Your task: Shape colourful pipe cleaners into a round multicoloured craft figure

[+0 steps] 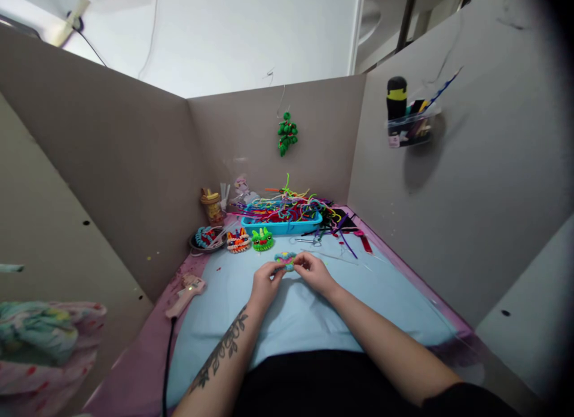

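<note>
Between my two hands is a small fuzzy pipe-cleaner piece in blue with pink and yellow. My left hand pinches its left lower edge between thumb and fingers. On the other side, my right hand grips its right edge with bent fingers. The fingers hide part of the piece. Just beyond, an orange and white pipe-cleaner animal head and a green one sit side by side on the light blue cloth.
A blue basket heaped with coloured pipe cleaners stands at the back. Scissors lie before it. Left are a dark bowl and a corded pink glue gun. Grey partitions enclose the table; a clear holder hangs right.
</note>
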Demonstrator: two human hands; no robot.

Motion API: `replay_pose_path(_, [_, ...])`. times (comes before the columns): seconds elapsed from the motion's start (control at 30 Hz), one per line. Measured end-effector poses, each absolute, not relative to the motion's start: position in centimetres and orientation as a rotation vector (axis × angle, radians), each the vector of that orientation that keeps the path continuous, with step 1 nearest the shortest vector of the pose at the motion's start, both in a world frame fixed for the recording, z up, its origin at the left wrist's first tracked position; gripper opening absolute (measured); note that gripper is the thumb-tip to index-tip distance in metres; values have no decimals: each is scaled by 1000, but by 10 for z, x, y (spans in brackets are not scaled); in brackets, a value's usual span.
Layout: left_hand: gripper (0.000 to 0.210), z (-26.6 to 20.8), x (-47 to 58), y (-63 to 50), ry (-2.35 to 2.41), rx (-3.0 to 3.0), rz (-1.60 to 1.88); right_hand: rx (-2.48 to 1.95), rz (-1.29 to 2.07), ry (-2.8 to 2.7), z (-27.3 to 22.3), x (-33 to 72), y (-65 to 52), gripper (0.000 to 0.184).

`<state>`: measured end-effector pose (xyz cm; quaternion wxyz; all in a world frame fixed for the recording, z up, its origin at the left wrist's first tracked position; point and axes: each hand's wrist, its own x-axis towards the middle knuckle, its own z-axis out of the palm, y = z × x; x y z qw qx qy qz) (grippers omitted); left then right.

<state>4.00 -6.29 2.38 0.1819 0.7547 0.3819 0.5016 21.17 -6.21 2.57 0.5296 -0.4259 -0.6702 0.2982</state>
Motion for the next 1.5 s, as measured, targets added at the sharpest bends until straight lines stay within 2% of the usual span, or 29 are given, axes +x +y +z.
replay_pose_path(0.53, [15,28,41,-67,1111,2132,1362,-1009,656,-1649,21,209,-63,13])
replay_pose_path(0.73, [16,31,43,-69,1146,2100,1330,-999,630,-1655,24,209,-65,10])
replay_pose_path(1.13, [21,31,41,-67,1239,1936,1277,-1040,402,-1662,25,215,-64,8])
replay_pose_path(1.27, [20,30,42,-67,1201,1996,1276,-1009,465,-1692,24,212,-64,10])
replay_pose_path(1.4, [20,28,43,-66,1163,2010,1293,-948,734,-1637,23,208,-63,23])
replay_pose_path(1.5, [23,27,43,-65,1131,2027,1277,-904,902,-1636,21,207,-62,22])
